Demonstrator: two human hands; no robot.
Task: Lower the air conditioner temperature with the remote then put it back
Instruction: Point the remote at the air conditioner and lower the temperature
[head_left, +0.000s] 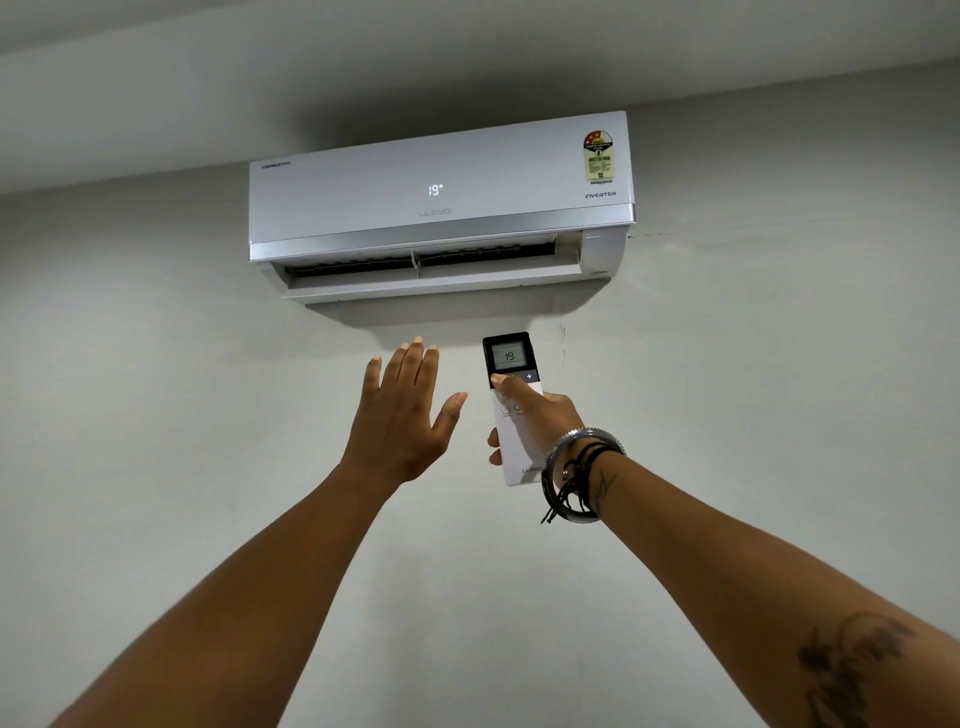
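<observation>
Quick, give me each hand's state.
Left hand: open, fingers spread, empty.
Right hand: closed on the slim white remote control, thumb by its screen.

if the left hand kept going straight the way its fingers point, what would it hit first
Probably the air conditioner: the open left hand points up toward its louvre flap, with nothing between. Depth is unclear, so it might meet the wall just below the unit instead.

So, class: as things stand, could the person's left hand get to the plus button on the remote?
Probably yes. The left hand is open and empty beside the remote, with bare wall between them. The plus button is uncovered; the right hand has its thumb just left of it.
</observation>
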